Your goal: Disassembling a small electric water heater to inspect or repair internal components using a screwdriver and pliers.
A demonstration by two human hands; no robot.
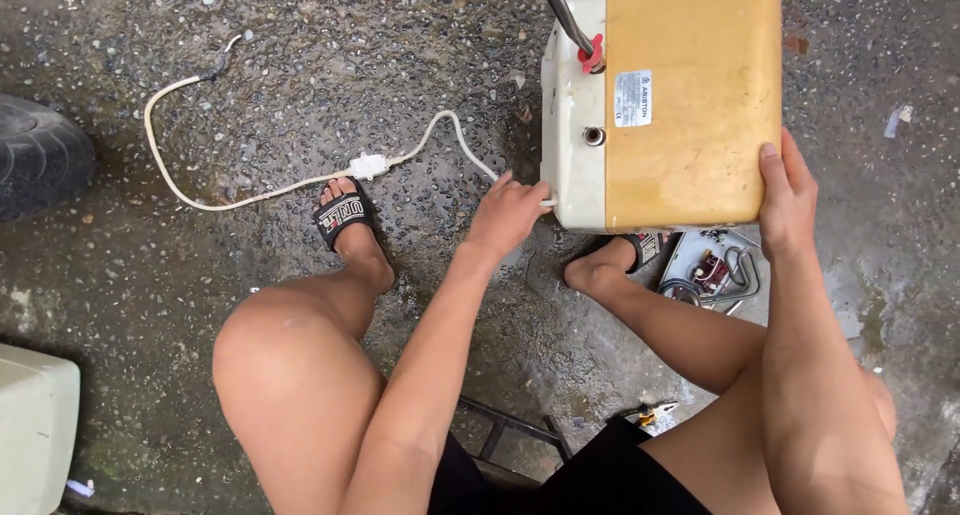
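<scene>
Wet, pebbly concrete ground (300, 35), with a boxy yellow-and-cream water heater (670, 95) steadied between two hands.

Largest first: the heater stands tilted on the ground ahead of the seated person's knees, yellow face up, a grey hose (555, 10) leaving its top corner at a red fitting (592, 53). The right hand (787, 200) lies flat and open against the heater's lower right edge, bracing it. The left hand (508, 215) curls its fingers at the lower left corner, where the white cord (300, 183) enters; whether it pinches the cord I cannot tell. Doing this well probably means keeping the brace firm, drawing the cord gently, and staying clear of the loose parts (712, 273) beside the right sandal (645, 247).
</scene>
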